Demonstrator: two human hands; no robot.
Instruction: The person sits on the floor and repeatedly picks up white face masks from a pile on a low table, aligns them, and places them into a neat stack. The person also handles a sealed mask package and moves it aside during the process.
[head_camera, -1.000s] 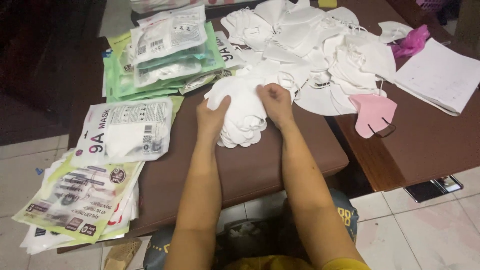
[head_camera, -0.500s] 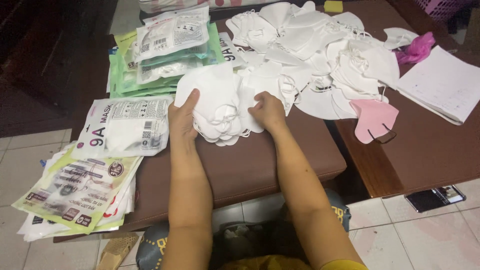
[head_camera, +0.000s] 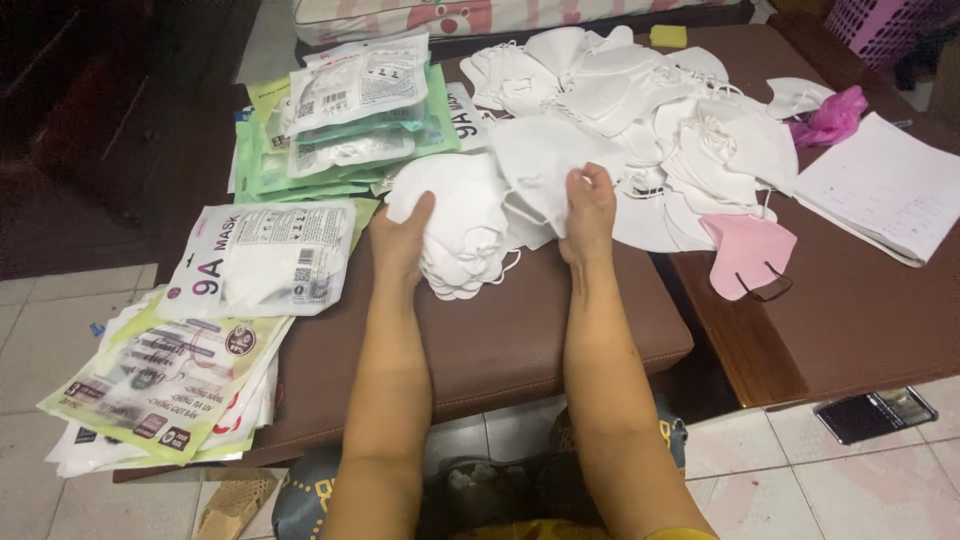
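My left hand (head_camera: 402, 240) grips the left edge of a stack of white folded face masks (head_camera: 462, 222) that rests on the brown padded bench (head_camera: 480, 340). My right hand (head_camera: 588, 212) pinches a single white mask (head_camera: 540, 160) at the right of the stack, lifting it off the big loose heap of white masks (head_camera: 660, 110) behind. A pink mask (head_camera: 748, 255) lies to the right of my right hand.
Sealed mask packets (head_camera: 262, 258) lie at the left, with green-edged packets (head_camera: 345, 120) stacked behind and flat empty pouches (head_camera: 160, 385) at the bench's front left corner. A white paper pad (head_camera: 885, 185), a crumpled pink bag (head_camera: 830, 118) and a dark wooden table (head_camera: 850, 310) are at the right.
The hands have parted: the left stays on the stack while the right has moved rightward and up onto a single mask. The view has shifted slightly.
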